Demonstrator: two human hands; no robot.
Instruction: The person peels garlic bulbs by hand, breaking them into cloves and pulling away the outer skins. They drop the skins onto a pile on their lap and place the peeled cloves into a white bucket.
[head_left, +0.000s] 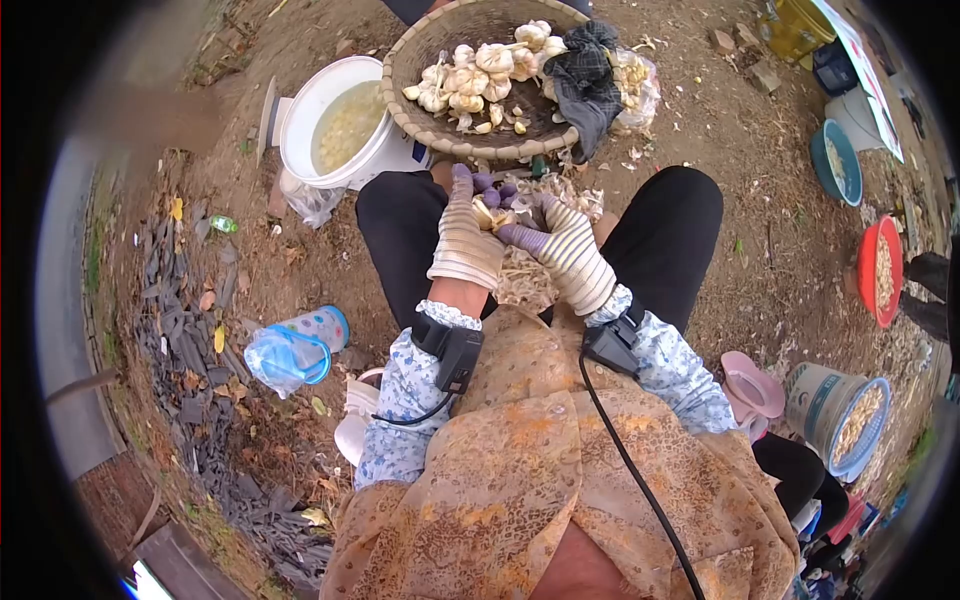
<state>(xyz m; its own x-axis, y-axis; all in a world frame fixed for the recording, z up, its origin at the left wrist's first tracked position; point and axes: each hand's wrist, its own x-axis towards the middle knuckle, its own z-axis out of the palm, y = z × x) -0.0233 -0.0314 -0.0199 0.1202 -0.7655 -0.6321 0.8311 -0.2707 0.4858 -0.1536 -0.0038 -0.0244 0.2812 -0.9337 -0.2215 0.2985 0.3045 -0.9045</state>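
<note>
A: Where is the garlic bulb (pixel 490 212) relative to the hands?

B: Right between them, above the lap. The left hand (pixel 465 238) and the right hand (pixel 568 252) meet over it, both in striped gloves with purple fingertips.

A: How are the hands set?

B: The left hand curls around the bulb from its side, fingers bent over the top, thumb raised. The right hand closes in from the other side, its fingertips pinching at the bulb. The two hands press close together, touching at the fingertips.

A: What lies under them?

B: A heap of skins (pixel 525 280) on the lap, just below the hands and between the knees.

A: And ahead of the hands?

B: A woven basket (pixel 420 50) sits on the ground just beyond the knees. It holds whole garlic bulbs (pixel 470 80) and a dark cloth (pixel 585 75) draped over its right side. A clear bag (pixel 640 85) rests against the basket's right rim.

A: Anything beside the basket?

B: A white pot (pixel 300 110) stands to its left, touching it, filled with pale peeled cloves (pixel 348 122).

A: Further out?

B: A blue-lidded bottle (pixel 295 350) lies on its side on the ground left of the left leg. On the right, well apart, stand a red bowl (pixel 870 270) and a blue-rimmed bucket (pixel 820 400), both holding cloves.
</note>
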